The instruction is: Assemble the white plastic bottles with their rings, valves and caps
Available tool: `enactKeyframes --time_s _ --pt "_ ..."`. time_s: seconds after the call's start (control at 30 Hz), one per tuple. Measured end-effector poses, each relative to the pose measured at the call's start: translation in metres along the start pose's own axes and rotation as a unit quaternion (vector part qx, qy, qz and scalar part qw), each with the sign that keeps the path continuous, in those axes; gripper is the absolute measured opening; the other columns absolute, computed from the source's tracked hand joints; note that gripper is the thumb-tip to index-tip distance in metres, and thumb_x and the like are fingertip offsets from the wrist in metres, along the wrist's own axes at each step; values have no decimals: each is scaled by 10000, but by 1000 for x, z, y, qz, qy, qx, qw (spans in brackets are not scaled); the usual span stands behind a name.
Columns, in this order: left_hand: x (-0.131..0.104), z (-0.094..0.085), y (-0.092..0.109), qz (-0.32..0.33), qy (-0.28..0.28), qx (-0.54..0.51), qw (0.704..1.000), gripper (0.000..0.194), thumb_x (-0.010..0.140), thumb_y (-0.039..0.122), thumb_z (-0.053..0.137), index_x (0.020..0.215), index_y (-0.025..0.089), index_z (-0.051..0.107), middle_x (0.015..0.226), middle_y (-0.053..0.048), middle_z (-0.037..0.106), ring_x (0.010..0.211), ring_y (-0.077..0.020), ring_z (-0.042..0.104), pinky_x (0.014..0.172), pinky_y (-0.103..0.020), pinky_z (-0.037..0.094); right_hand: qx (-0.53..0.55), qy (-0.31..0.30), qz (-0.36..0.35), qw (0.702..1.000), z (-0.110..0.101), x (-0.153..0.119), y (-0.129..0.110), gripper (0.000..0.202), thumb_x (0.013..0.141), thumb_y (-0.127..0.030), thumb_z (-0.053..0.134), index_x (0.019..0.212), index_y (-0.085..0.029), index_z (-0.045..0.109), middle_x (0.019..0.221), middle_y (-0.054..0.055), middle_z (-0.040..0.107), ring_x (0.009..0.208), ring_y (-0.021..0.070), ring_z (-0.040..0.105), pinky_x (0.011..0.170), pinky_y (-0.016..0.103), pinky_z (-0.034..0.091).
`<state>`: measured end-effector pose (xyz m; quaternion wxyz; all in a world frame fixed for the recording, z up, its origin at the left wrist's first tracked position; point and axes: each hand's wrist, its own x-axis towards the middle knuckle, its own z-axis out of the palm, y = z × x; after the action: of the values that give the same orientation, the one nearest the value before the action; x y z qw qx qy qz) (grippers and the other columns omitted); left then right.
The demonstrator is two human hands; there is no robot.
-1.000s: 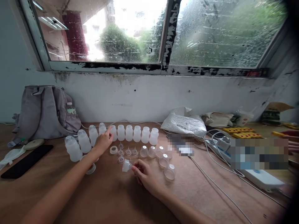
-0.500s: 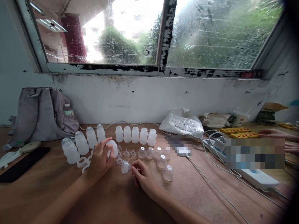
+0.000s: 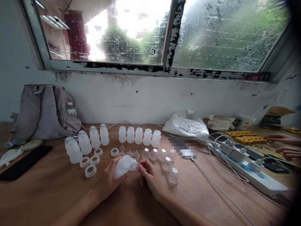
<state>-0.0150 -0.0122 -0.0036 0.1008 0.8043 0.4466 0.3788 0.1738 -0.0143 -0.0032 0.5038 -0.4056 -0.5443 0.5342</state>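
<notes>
My left hand (image 3: pixel 113 174) is wrapped round a frosted bottle (image 3: pixel 121 168), tilted with its open mouth up and to the right. Beside that mouth, my right hand (image 3: pixel 148 175) pinches a clear nipple with a ring (image 3: pixel 134 164). Several open bottles (image 3: pixel 139 135) stand in a row behind. Capped bottles (image 3: pixel 84 142) stand at the left, with loose rings (image 3: pixel 90 170) in front of them. Small clear nipples (image 3: pixel 136 153) lie behind my hands, and clear dome caps (image 3: pixel 172 175) are spread to the right. One ring (image 3: pixel 115 152) lies near the nipples.
A grey backpack (image 3: pixel 49 113) and a black flat object (image 3: pixel 25 162) are at the left. A silver bag (image 3: pixel 185 124) lies at the back. Cables and a white power strip (image 3: pixel 265 182) lie at the right, where another person's hands (image 3: pixel 285 147) reach in.
My left hand has brought the bottle down and towards my right hand, and the bottle's mouth now faces the ring. A ring at the left is no longer covered. The view has shifted slightly.
</notes>
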Motion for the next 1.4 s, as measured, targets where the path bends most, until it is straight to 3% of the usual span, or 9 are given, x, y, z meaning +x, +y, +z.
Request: enactKeyframes --time_s 0.1,0.23,0.33,0.43,0.93,1.17,1.4 --pt "-1 -6 -4 13 15 37 999 493 763 372 544 1199 248 350 1099 -56 553 983 -203 555 815 -329 475 -61 17 -45 997 -6 0 -3 195 817 -401 457 801 -209 430 671 -44 460 400 49 403 375 182 311" --pt "-2 -13 -10 16 11 67 998 451 719 418 583 1099 240 418 979 -31 611 848 -198 604 697 -316 504 -184 32 -105 977 -18 3 -4 154 838 -359 434 840 -207 461 554 -56 413 431 76 401 407 189 326" --pt "-1 -14 -12 57 -13 73 996 388 738 394 569 1072 234 452 991 -32 613 885 -197 593 732 -317 493 -244 31 -141 959 -24 6 -3 142 838 -330 430 827 -197 477 562 -40 438 447 82 409 431 196 349" --pt "0 -14 -11 85 -3 70 994 396 747 372 569 1094 225 450 1022 -49 603 936 -205 575 767 -323 483 -276 30 -166 946 -27 8 -1 140 832 -318 439 811 -192 496 579 -25 465 454 84 408 443 200 360" --pt "-1 -14 -9 113 15 78 990 390 761 358 561 1112 229 449 1012 -47 600 934 -194 576 779 -314 492 -246 3 -106 963 -22 4 -9 169 819 -363 457 775 -205 497 526 -29 428 454 103 403 428 216 331" --pt "-2 -14 -12 123 14 85 989 416 756 348 574 1132 233 438 1026 -51 590 926 -187 578 777 -308 499 -249 -1 -113 962 -22 3 -13 213 815 -383 461 720 -197 500 530 -28 425 467 100 379 437 216 311" --pt "-2 -14 -10 143 13 84 986 411 753 354 574 1126 233 452 999 -58 598 904 -195 583 770 -314 498 -301 6 -138 943 -23 3 -13 358 840 -404 410 557 -185 408 512 -25 402 474 94 353 448 222 270"
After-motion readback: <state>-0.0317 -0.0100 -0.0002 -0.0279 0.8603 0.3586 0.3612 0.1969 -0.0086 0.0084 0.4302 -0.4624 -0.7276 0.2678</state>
